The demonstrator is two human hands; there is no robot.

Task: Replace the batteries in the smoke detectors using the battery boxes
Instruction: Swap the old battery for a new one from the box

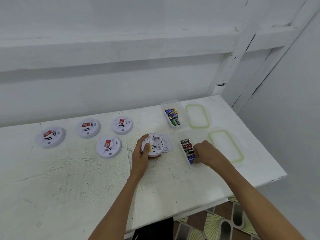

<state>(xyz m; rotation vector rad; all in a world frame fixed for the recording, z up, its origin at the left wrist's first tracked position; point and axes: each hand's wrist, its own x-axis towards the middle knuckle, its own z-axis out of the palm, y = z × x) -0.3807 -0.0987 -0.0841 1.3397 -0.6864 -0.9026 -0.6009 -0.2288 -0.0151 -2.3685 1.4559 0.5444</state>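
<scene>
My left hand (142, 152) grips a white smoke detector (154, 143) turned over, its open battery bay facing up with no battery visible inside. Its detached back plate (167, 142) lies just to the right on the table. My right hand (204, 152) reaches into the near clear battery box (187, 150), fingers curled down among the black, red and blue batteries; whether they pinch one is hidden. The far battery box (172, 114) holds several blue, black and green batteries.
Four more smoke detectors (108, 147) (122, 125) (88, 127) (50, 136) lie face up on the white table to the left. Two green-rimmed box lids (197, 116) (226, 146) lie to the right of the boxes, near the table's right edge (270, 153).
</scene>
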